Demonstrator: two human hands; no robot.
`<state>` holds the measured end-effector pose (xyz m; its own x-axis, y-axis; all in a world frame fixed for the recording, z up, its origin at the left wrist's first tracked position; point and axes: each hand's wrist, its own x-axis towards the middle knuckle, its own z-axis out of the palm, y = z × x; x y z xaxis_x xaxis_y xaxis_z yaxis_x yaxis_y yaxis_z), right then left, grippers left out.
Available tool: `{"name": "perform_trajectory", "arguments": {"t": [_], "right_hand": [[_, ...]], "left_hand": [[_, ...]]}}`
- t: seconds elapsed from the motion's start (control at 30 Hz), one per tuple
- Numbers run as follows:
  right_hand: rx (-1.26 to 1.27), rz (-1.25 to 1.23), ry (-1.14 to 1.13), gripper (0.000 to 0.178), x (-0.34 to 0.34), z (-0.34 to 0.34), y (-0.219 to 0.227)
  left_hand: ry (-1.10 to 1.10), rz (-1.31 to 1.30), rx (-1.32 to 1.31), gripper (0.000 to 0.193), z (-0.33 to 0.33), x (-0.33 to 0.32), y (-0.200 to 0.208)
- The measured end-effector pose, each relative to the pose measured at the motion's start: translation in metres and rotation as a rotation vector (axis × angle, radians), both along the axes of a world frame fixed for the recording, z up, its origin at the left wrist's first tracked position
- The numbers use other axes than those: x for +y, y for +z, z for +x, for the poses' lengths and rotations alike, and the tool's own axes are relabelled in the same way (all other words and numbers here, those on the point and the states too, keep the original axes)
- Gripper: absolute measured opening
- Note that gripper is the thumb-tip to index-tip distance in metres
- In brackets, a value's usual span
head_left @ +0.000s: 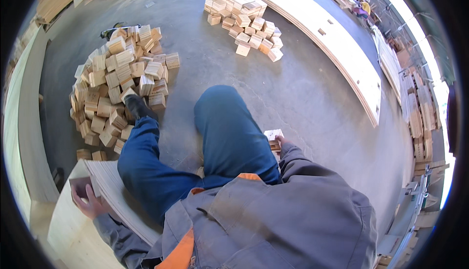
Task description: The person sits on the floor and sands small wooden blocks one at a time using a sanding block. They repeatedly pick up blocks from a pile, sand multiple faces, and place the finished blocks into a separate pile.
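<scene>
My left hand (86,201) is at the lower left, beside the stacked plywood sheets (124,203). Its fingers and thumb are closed against the shaded brown face of a wooden block (80,185); part of the block blends into the pale wood around it. Right of my bent knee, my right hand (285,141) grips a pale wooden block (272,134) at its side. More wood shows just under that block, partly hidden by my leg and sleeve. A large loose heap of wooden blocks (111,76) lies around my left shoe.
Farther off, a neater pile of wooden blocks (239,8) sits on the grey concrete floor (312,103). Long plywood panels (337,49) stretch along the right. A tall pale board (29,122) stands at the left. Stacked timber (420,113) and a metal frame (410,210) line the right edge.
</scene>
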<state>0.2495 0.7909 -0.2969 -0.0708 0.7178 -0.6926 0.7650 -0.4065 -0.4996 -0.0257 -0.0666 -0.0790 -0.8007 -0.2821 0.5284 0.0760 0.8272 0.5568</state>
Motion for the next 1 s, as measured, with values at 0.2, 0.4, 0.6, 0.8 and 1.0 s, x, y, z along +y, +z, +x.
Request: {"name": "perform_trajectory", "arguments": {"t": [0.2,0.4,0.6,0.8,1.0], "right_hand": [[-0.043,-0.21,0.02,0.081,-0.033,-0.027,-0.06],[-0.002,-0.38,-0.004,0.087,-0.049,-0.078,-0.072],[0.108,-0.494,-0.159,0.077,-0.027,-0.128,-0.137],[0.266,-0.458,-0.07,0.062,0.046,-0.256,-0.16],[0.477,-0.259,-0.117,0.061,0.242,-0.41,-0.083]], "left_hand": [[0.049,-0.094,-0.019,0.063,-0.002,-0.034,-0.008],[0.221,-0.117,-0.025,0.066,0.013,-0.035,-0.006],[-0.026,-0.703,0.094,0.075,-0.004,-0.036,0.007],[0.07,-0.637,0.062,0.072,0.009,-0.031,0.011],[0.045,-0.496,0.065,0.069,-0.044,-0.018,-0.018]]}}
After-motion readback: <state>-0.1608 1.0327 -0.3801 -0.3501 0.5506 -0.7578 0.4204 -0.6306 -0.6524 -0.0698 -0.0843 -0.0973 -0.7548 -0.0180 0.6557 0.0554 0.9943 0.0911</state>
